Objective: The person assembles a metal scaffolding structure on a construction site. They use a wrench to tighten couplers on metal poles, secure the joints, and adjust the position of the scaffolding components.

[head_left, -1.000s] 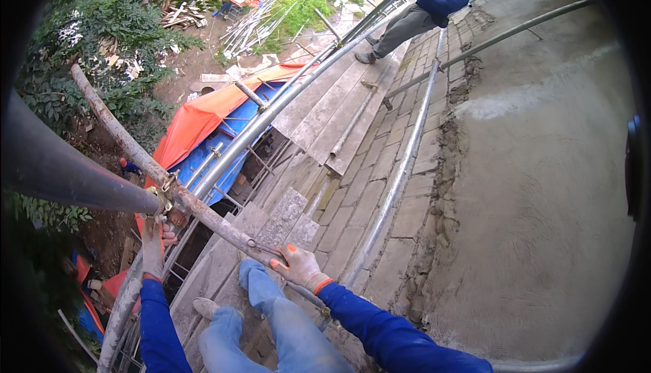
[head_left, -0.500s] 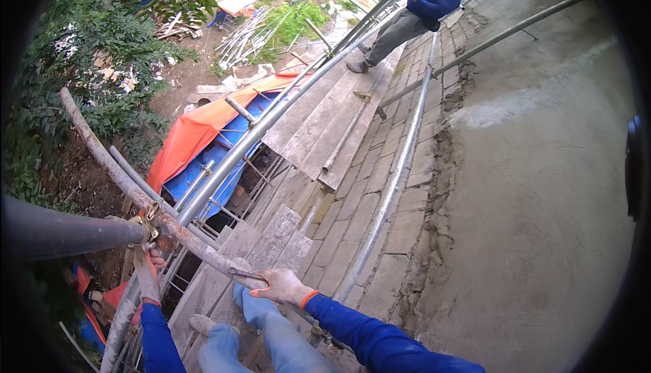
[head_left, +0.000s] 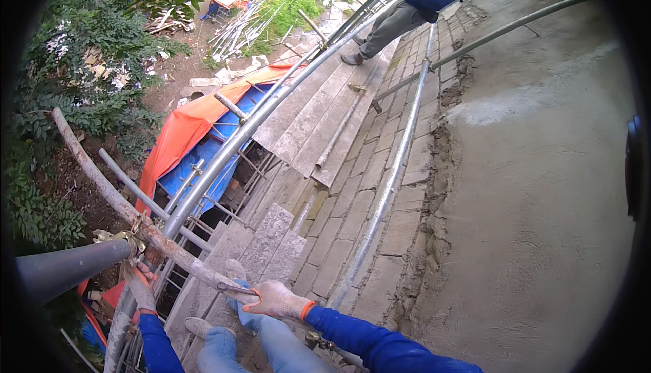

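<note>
A long rusty tube point(head_left: 102, 183) slants from upper left down to my knees. My right hand point(head_left: 271, 300), in a grey glove with an orange cuff, is shut on its near end. A metal clamp point(head_left: 132, 237) joins the tube to the long scaffold rail point(head_left: 230, 149). My left hand point(head_left: 139, 285), gloved the same way, curls around the rail just below that clamp. A thick grey tube point(head_left: 68, 271) juts in from the left beside it. My legs in jeans point(head_left: 271, 346) stand on the planks below my hands.
Scaffold planks point(head_left: 305, 122) run away along a brick wall point(head_left: 380, 190) with a grey rendered face point(head_left: 542, 203). A second rail point(head_left: 400, 156) follows the bricks. A co-worker in a blue top point(head_left: 420, 0) stands at the far end. Left of the rail is a drop to orange and blue tarps point(head_left: 196, 142).
The view has tipped, so the rusty tube, the clamp and both hands sit lower in the picture. My right hand has slid a little left, still on the tube's end.
</note>
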Demonstrator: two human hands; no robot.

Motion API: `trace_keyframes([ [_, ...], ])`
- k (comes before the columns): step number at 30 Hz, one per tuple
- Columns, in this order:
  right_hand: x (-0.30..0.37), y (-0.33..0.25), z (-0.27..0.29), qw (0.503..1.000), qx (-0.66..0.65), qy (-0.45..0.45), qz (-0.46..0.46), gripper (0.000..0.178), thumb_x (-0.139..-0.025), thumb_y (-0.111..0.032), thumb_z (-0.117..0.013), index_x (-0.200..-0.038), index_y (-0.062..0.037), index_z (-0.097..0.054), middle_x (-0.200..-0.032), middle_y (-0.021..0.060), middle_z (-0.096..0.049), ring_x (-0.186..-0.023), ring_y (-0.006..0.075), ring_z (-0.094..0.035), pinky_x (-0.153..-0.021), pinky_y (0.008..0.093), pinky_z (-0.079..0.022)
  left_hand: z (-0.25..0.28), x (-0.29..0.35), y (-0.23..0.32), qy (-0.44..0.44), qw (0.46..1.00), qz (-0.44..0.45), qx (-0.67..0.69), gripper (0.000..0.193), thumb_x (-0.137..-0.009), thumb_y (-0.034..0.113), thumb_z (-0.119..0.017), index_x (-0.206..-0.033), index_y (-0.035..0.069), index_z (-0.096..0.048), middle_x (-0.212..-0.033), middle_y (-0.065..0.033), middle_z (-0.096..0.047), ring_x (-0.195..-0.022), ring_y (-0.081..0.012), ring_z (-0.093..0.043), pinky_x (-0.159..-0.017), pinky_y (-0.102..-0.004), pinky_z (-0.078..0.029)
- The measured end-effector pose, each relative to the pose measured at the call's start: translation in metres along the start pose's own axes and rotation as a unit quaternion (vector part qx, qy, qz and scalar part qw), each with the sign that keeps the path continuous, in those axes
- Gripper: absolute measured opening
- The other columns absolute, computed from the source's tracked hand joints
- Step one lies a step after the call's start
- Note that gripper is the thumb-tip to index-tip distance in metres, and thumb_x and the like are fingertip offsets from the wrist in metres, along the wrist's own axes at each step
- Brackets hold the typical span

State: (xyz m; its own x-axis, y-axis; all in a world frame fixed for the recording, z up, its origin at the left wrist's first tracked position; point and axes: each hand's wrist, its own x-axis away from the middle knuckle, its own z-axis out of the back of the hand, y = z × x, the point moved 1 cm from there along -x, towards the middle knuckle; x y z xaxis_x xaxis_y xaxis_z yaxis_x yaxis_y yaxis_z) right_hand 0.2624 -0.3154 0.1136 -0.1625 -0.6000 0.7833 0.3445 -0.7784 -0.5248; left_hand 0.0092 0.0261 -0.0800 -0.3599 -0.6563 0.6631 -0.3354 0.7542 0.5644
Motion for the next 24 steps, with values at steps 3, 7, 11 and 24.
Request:
trace_keyframes([
  [3, -0.002, -0.007, 0.007, 0.999, 0.034, 0.015, 0.006, 0.060, -0.084, -0.062, -0.069, -0.114, -0.0105, -0.071, -0.095, 0.0231, -0.072, -0.095, 0.0416, -0.070, -0.083, 0.0486, -0.054, 0.005, -0.009, -0.009, 0.071, 0.976, -0.116, -0.171, 0.026, -0.107, 0.033, -0.053, -0.103, 0.009, -0.061, -0.068, -0.0004, -0.054, -0.053, -0.0118, -0.049, -0.052, -0.0320, -0.048],
  [7, -0.004, 0.011, -0.003, 0.999, 0.012, 0.040, 0.009, 0.060, -0.084, -0.062, -0.068, -0.114, -0.0100, -0.070, -0.097, 0.0235, -0.072, -0.097, 0.0422, -0.069, -0.085, 0.0495, -0.053, -0.031, 0.008, -0.021, 0.044, 0.962, -0.155, -0.219, 0.020, -0.106, 0.026, -0.057, -0.110, 0.007, -0.061, -0.074, -0.0023, -0.058, -0.054, -0.0112, -0.051, -0.052, -0.0311, -0.052],
  [11, -0.023, 0.001, -0.006, 0.999, 0.027, 0.017, 0.030, 0.061, -0.084, -0.062, -0.068, -0.119, -0.0107, -0.070, -0.099, 0.0232, -0.072, -0.099, 0.0421, -0.069, -0.086, 0.0495, -0.053, 0.065, -0.040, -0.005, 0.028, 0.965, -0.097, -0.240, 0.021, -0.105, 0.031, -0.056, -0.116, 0.013, -0.058, -0.080, -0.0022, -0.060, -0.055, -0.0112, -0.053, -0.049, -0.0316, -0.050],
  [24, -0.018, 0.002, -0.017, 0.988, 0.088, 0.079, -0.100, 0.063, -0.084, -0.057, -0.068, -0.126, -0.0110, -0.066, -0.111, 0.0191, -0.073, -0.108, 0.0373, -0.069, -0.093, 0.0472, -0.054, 0.010, -0.017, -0.021, 0.042, 0.943, -0.119, -0.308, 0.036, -0.107, 0.042, -0.047, -0.118, 0.009, -0.055, -0.077, -0.0042, -0.056, -0.043, -0.0141, -0.049, -0.040, -0.0328, -0.049],
])
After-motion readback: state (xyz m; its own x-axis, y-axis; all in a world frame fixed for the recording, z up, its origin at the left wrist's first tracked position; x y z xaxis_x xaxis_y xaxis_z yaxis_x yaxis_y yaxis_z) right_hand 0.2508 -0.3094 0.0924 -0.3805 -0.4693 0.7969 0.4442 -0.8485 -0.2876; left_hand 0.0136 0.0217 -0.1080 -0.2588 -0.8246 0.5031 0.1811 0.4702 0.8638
